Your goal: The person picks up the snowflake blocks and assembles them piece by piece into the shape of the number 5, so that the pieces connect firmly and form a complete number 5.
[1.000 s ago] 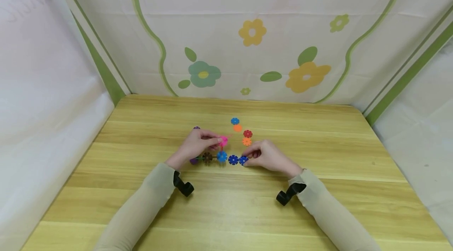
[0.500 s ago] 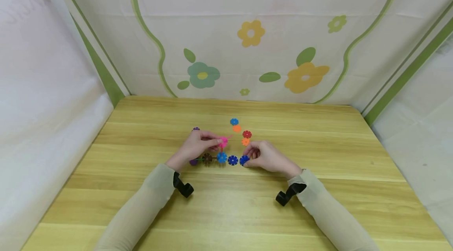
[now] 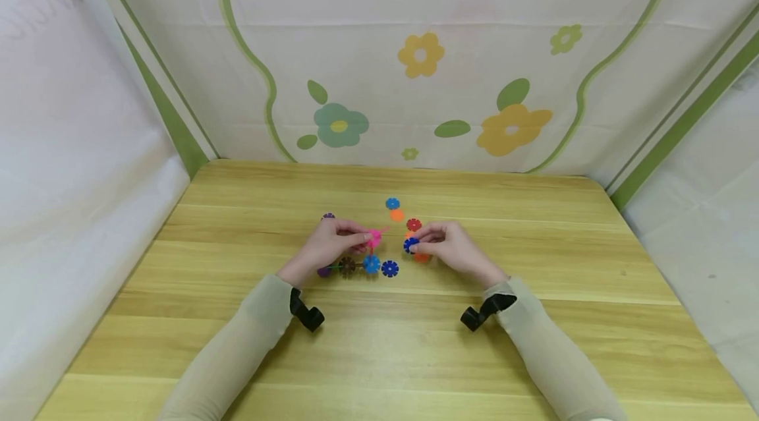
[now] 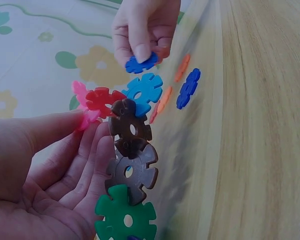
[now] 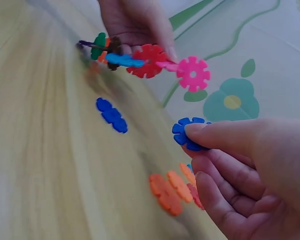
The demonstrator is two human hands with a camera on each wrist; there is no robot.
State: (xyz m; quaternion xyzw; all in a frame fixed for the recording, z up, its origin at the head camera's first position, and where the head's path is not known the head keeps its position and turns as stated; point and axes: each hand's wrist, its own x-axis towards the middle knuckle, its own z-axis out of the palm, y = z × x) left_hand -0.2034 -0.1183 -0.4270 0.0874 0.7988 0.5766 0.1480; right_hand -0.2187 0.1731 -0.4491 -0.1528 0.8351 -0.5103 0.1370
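My left hand (image 3: 332, 241) pinches a pink notched disc (image 5: 184, 75) at the end of a chain of interlocked plastic snowflake discs. The chain runs through a red disc (image 4: 97, 101), a light blue disc (image 4: 152, 86), brown discs (image 4: 119, 123) and a green disc (image 4: 110, 215), above the tabletop. My right hand (image 3: 455, 251) holds a dark blue disc (image 5: 182, 141) between thumb and fingers, raised off the table and apart from the chain. Another dark blue disc (image 5: 111, 115) lies on the table between the hands. Fingers hide part of the held discs.
Beyond the hands lie a loose light blue disc (image 3: 388, 204), an orange disc (image 3: 397, 216) and a red disc (image 3: 414, 224). An orange-red disc (image 3: 421, 258) lies beneath my right hand. A purple disc (image 3: 328, 216) shows behind my left hand. A printed cloth (image 3: 379, 91) borders the wooden table (image 3: 379, 355).
My right hand has lifted the dark blue disc from beside the other dark blue one and moved it away from me. My left hand stays in place with the chain.
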